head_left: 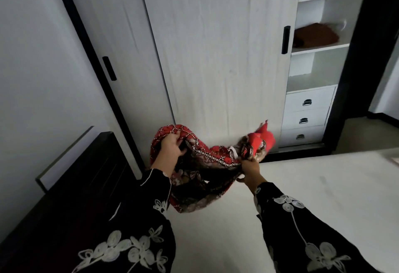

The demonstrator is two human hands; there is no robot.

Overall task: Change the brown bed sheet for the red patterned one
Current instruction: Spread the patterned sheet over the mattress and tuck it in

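The red patterned sheet (pixel 212 154) is held bunched just above the edge of the bare white mattress (pixel 313 197). It is gripped by the left hand (pixel 170 148), fingers curled into an upper fold, and pinched at a gathered corner by the right hand (pixel 250 170). The brown sheet (pixel 315 35) is seen heaped on an open wardrobe shelf (pixel 319 48) well beyond the mattress, so stripping is judged done and unfolding in hand. Next, an edge must be found and the cloth shaken open over the mattress.
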